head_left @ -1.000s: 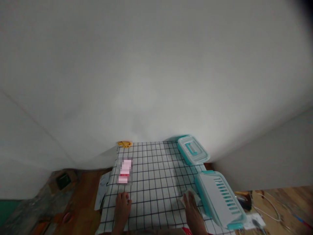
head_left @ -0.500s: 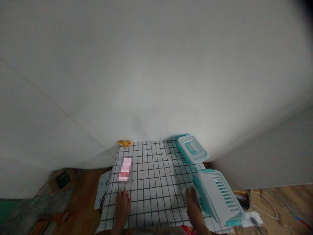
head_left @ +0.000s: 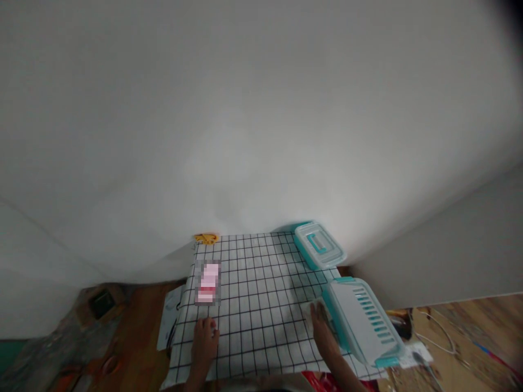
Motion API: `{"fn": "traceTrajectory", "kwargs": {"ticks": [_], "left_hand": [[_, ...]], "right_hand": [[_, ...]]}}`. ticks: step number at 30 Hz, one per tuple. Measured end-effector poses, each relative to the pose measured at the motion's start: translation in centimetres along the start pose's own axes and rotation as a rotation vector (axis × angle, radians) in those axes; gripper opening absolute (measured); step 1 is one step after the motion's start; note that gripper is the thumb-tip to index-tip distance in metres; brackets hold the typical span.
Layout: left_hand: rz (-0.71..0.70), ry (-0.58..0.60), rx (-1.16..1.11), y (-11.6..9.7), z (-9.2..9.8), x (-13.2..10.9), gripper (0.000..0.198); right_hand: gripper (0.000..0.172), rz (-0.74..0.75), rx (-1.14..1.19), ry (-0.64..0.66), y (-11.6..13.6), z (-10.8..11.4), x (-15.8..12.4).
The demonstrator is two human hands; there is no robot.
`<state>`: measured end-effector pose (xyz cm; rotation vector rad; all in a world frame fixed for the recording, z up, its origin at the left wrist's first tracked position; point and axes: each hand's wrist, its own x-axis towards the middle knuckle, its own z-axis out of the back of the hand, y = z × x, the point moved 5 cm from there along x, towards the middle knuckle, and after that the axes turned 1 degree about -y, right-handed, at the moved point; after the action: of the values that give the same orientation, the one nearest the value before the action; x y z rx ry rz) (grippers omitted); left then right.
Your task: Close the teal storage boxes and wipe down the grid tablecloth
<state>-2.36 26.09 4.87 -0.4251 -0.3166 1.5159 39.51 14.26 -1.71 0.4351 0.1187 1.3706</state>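
My left hand (head_left: 205, 344) rests on the front left of a white tablecloth with a black grid (head_left: 261, 316). Its fingers are curled in, and a small pale spot shows at the fingertips, too small to make out. On the right, my right hand (head_left: 323, 329) lies with its fingers stretched out over a thin white cloth or tissue (head_left: 307, 311). Close beside that hand stands a teal container with a white slotted lid (head_left: 362, 321). A blurred-out pink and white item (head_left: 208, 283) lies beyond my left hand.
At the back right sits a teal box with a clear lid (head_left: 321, 245). A yellow cloth-like thing (head_left: 206, 238) lies at the back left corner, by the wall (head_left: 245, 136). Something red (head_left: 321, 381) shows at the front edge. Cables (head_left: 441, 329) run across the floor at the right.
The view has shifted slightly. My right hand has turned a little, with its fingers still over the white cloth or tissue. My left hand stays in place.
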Motion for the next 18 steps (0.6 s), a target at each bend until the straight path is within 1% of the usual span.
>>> {"fn": "traceTrajectory", "kwargs": {"ticks": [2, 4, 6, 8, 11, 14, 16, 18], "left_hand": [[0.015, 0.027, -0.033, 0.6, 0.0, 0.2, 0.016], [0.042, 0.046, -0.058, 1.4, 0.2, 0.3, 0.019], [0.073, 0.057, -0.063, 2.4, 0.5, 0.1, 0.019], [0.107, 0.07, -0.055, 3.3, 1.0, -0.4, 0.018], [0.159, 0.105, -0.04, 4.6, 1.7, -1.4, 0.018], [0.21, 0.158, -0.008, 5.6, 2.3, -2.3, 0.016], [0.238, 0.201, 0.02, 6.0, 2.6, -2.6, 0.014], [0.259, 0.244, 0.039, 6.1, 2.6, -2.6, 0.014]], "right_hand": [[0.099, 0.005, -0.026, -0.002, 0.1, 0.3, -1.0], [0.101, 0.021, -0.027, 0.025, 0.8, 0.5, -2.0], [0.102, 0.066, -0.012, 0.079, 2.3, 0.4, -2.9], [0.102, 0.137, 0.017, 0.153, 4.6, -0.1, -3.2], [0.105, 0.24, 0.073, 0.279, 9.3, -1.8, -2.3], [0.106, 0.346, 0.141, 0.428, 15.6, -4.0, -0.4], [0.096, 0.442, 0.193, 0.531, 20.4, -5.1, 0.6], [0.081, 0.537, 0.248, 0.616, 24.9, -5.6, 1.1]]}}
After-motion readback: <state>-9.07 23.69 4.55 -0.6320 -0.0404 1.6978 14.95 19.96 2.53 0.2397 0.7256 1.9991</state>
